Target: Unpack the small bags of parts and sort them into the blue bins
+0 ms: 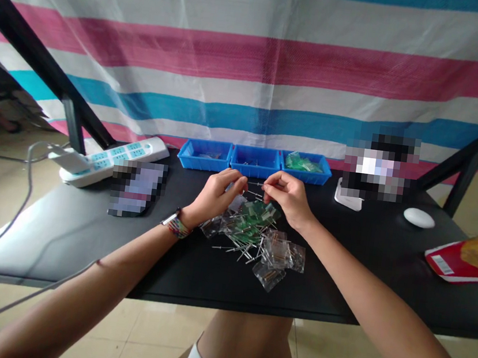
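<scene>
My right hand (288,198) is closed in a pinch on a thin silvery blind rivet (256,184), which spans the gap toward my left hand. Thumb and fingers of my left hand (220,195) are pressed together; what they grip is hidden. Just below both hands lies a loose pile of blind rivets (243,246). Green-tinted plastic packets (255,219) sit on top of the pile. At its right side are small clear bags (277,252) with brownish thin pieces inside.
Behind my hands stand three joined blue bins: the left bin (203,164), the middle bin (254,171) and the right bin (304,178), which holds green packets. A power strip (115,158) and phone (138,187) lie left; a white mouse (419,218) and red-yellow bag (469,256) right.
</scene>
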Demonstrator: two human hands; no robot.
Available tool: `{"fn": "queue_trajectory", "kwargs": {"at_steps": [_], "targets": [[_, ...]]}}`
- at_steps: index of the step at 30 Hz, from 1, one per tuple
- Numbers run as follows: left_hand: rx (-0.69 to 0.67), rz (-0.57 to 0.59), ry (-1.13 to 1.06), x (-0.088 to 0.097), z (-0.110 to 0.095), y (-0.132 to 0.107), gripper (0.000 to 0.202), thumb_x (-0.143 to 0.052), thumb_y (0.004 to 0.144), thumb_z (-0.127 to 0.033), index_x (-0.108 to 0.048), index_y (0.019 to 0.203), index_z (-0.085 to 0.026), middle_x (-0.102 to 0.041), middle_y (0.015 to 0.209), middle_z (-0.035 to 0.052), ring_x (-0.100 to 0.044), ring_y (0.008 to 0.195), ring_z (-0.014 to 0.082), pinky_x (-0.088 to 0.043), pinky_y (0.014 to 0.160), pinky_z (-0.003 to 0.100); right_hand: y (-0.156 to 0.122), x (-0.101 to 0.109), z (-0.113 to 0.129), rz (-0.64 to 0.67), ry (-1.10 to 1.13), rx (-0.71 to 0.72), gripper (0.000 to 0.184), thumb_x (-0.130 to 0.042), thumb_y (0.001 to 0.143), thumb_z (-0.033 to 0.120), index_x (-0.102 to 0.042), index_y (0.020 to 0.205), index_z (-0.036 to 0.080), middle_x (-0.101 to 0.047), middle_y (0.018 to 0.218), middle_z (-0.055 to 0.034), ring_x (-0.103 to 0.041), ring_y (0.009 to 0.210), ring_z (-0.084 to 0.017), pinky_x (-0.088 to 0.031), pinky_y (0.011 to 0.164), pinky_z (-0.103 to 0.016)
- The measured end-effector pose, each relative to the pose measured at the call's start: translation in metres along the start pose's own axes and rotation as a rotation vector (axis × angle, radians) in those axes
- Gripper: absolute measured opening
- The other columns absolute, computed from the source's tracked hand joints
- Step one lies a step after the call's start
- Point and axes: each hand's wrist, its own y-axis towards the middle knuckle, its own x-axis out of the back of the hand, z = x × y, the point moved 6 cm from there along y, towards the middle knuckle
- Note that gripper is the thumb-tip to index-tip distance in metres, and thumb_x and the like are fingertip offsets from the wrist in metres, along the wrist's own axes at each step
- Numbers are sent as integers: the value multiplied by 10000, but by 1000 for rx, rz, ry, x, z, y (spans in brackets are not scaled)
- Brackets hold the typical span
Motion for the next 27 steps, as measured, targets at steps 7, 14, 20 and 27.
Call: {"fn": "queue_trajectory", "kwargs": {"at_steps": [7,14,20,27], "targets": [[35,5,-33,2,2,0,410,-493,1141,-461,-695,914,-186,-719,844,55,-657,802,189,-488,764,316,49,22,-1,-178,-276,80,214,-715,846,335,-826,972,203,-771,889,-40,-633,577,-137,-512,542,-289],[37,6,-11,2,3,0,388,-482,1132,-423,-699,907,-193,-719,842,57,-671,825,206,-498,780,330,27,11,1,52,-756,210,164,-705,825,109,-839,845,203,-765,885,-45,-641,715,-170,-512,734,-316],[37,19,5,-1,3,0,371,-490,1124,-394,-708,901,-193,-716,855,55,-665,829,207,-484,782,333,12,-4,-16,163,-975,73,83,-777,871,173,-819,816,220,-752,907,-54,-705,832,-209,-500,779,-316],[32,29,19,-2,2,1,355,-488,1126,-375,-689,891,-200,-709,857,51,-665,842,208,-499,803,339,17,2,-19,176,-956,98,108,-733,902,143,-732,809,199,-729,916,-52,-658,803,-184,-457,729,-290]]}}
